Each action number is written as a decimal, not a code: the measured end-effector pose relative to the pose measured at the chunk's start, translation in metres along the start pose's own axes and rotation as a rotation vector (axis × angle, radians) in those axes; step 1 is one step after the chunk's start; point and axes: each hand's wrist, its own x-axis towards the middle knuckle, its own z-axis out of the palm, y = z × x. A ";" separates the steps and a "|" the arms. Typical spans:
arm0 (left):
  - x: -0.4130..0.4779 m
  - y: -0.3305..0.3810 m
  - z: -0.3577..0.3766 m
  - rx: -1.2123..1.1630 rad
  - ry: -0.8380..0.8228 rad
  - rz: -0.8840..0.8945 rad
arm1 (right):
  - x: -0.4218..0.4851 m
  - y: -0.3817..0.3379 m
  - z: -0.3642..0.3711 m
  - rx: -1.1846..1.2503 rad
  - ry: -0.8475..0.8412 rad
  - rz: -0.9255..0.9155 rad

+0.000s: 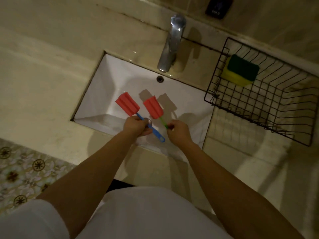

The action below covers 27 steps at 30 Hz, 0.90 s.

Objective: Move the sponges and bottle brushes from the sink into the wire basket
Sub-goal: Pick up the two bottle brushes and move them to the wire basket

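Note:
Over the white sink [103, 87] I hold two bottle brushes with red foam heads. My left hand [137, 125] grips the blue-handled brush [127, 104], whose handle end sticks out to the right of my fist. My right hand [178, 131] pinches the green-handled brush [152, 106] by the end of its handle. Both heads point up and away from me, above the basin. The black wire basket [283, 118] stands on the counter to the right of the sink. A yellow sponge with a green scouring top [240, 69] lies in its far left corner.
A chrome tap [170, 44] rises behind the sink, with an overflow hole [160, 78] below it. The sink drain [148, 121] shows between my hands. A dark device [218, 7] sits on the ledge at the back. Patterned floor tiles [22, 171] lie at the lower left.

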 end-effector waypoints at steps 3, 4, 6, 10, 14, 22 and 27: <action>-0.022 0.012 0.002 -0.060 -0.066 0.047 | -0.012 -0.005 -0.020 0.016 0.059 -0.045; -0.030 0.016 0.003 -0.070 -0.084 0.060 | -0.015 -0.007 -0.027 0.021 0.076 -0.054; -0.046 0.025 0.008 -0.080 -0.115 0.083 | -0.022 -0.009 -0.042 0.039 0.117 -0.070; -0.074 0.042 0.025 -0.113 -0.202 0.109 | -0.037 -0.014 -0.079 0.109 0.234 -0.085; -0.093 0.057 0.054 -0.104 -0.290 0.118 | -0.049 -0.015 -0.117 0.198 0.326 -0.115; -0.113 0.081 0.123 -0.091 -0.431 0.128 | -0.048 -0.003 -0.190 0.113 0.512 -0.101; -0.114 0.095 0.162 -0.100 -0.493 0.123 | -0.029 0.027 -0.225 0.003 0.609 -0.081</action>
